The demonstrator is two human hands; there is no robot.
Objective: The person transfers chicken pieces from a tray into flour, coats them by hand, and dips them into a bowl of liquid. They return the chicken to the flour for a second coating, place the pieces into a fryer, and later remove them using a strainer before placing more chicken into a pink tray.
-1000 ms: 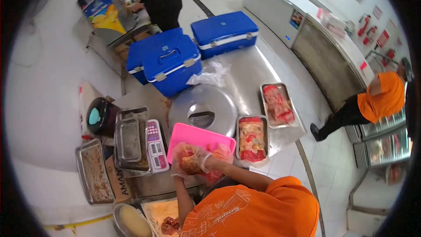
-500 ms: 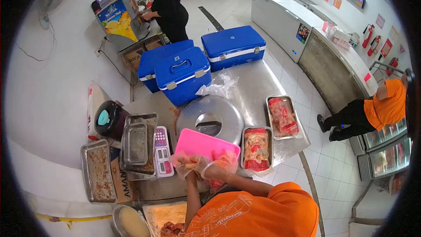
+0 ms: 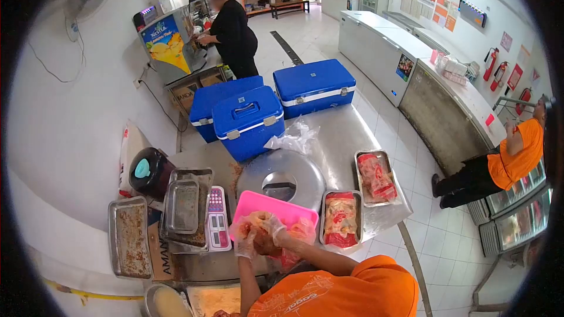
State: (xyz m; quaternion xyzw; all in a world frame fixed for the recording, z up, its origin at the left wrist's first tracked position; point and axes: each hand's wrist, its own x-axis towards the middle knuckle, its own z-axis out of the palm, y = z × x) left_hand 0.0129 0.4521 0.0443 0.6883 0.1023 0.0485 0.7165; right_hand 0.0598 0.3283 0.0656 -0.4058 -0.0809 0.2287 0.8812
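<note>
Both of my hands wear clear plastic gloves over a pink tray (image 3: pixel 298 204) on the steel table. My left hand (image 3: pixel 245 244) grips the left side of a brownish piece of meat (image 3: pixel 264 239). The meat's right side is held by my right hand (image 3: pixel 278 232). More pale pink meat in plastic (image 3: pixel 299 233) lies at the tray's right end, beside my right wrist. Left of the tray stands a pink and white scale (image 3: pixel 218 223). To its right, two metal trays (image 3: pixel 359 217) (image 3: pixel 386 167) hold red and clear packs of meat.
Behind the tray are a large round metal lid (image 3: pixel 305 170), a plastic bag (image 3: pixel 294 136) and blue coolers (image 3: pixel 249 122). Empty metal trays (image 3: pixel 130 238) and a dark pot (image 3: pixel 150 170) stand left. One person (image 3: pixel 235 32) works at the back counter; another (image 3: pixel 511 155) stands right.
The brownish meat now shows between my hands, which have moved slightly apart and lower. The view has tilted up a little. The person at the right has bent an arm in front of the body.
</note>
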